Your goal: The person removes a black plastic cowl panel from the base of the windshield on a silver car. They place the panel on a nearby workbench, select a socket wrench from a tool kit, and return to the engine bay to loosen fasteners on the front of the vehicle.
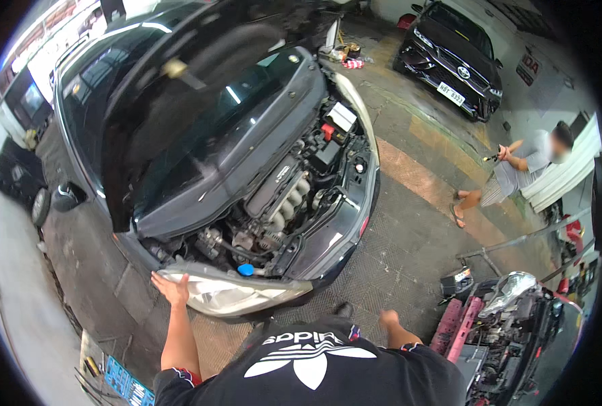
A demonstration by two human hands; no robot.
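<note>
My left hand [175,289] rests with its fingers open on the outer end of the headlight [237,292] of a dark car [84,176] with its hood [172,101] raised. Beside and above that hand, the engine bay [274,203] is exposed, with a blue cap [245,269] near the headlight. My right hand [389,318] hangs low at my side, right of the bumper, touching nothing that I can see; its fingers are too blurred and turned away to make out.
Another dark car [450,54] stands at the back right. A person [538,155] in grey, right, holds a small tool [497,154]. A partly stripped vehicle front [504,325] is at lower right, below metal railing [483,252]. Wall [0,284] and blue panel [128,379] lie left.
</note>
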